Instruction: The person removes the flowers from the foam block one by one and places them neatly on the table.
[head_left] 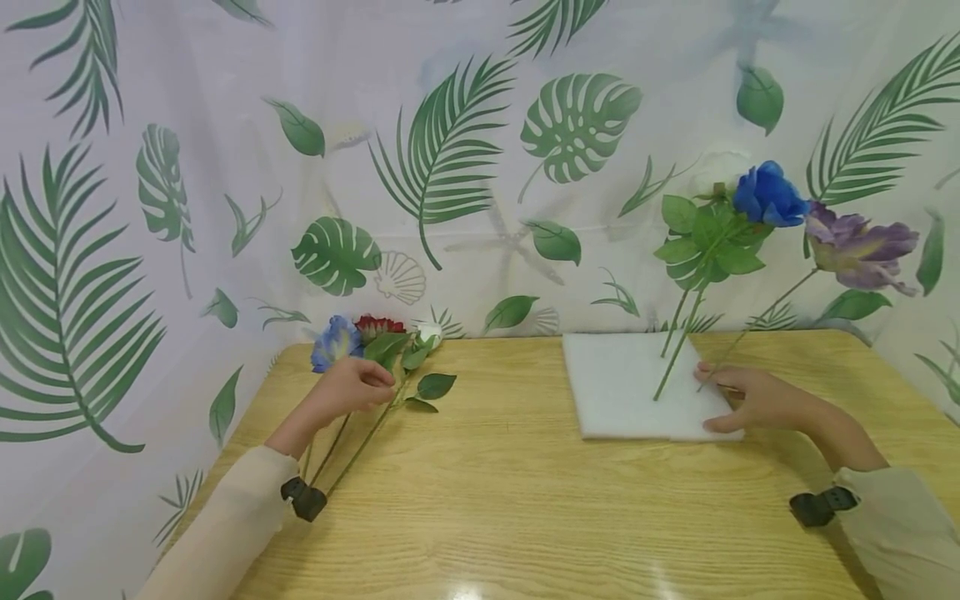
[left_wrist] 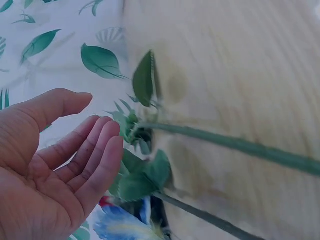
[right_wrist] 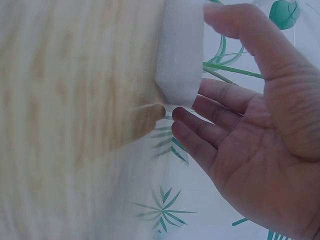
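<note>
My left hand [head_left: 352, 385], fingers loosely bent and holding nothing, hovers over artificial flowers lying on the table's left side. Among them are a light-blue flower [head_left: 335, 343], a red flower [head_left: 378, 326] and a white flower [head_left: 428, 333]; their green stems [left_wrist: 225, 141] run toward me. On the right, my right hand [head_left: 768, 404] spreads thumb and fingers at the right edge of a white foam block [head_left: 618, 400]. Its fingertips lie right at the foam's corner in the right wrist view. A blue flower [head_left: 770, 196], a pale flower [head_left: 723, 171] and a purple flower [head_left: 861, 248] stand in the foam.
The wooden table [head_left: 517, 508] spans the width below both hands. Behind it hangs a white cloth [head_left: 480, 292] printed with green leaves. The purple flower's thin stem [head_left: 761, 321] leans right, above my right hand. Dark wrist cameras [head_left: 303, 498] sit on both sleeves.
</note>
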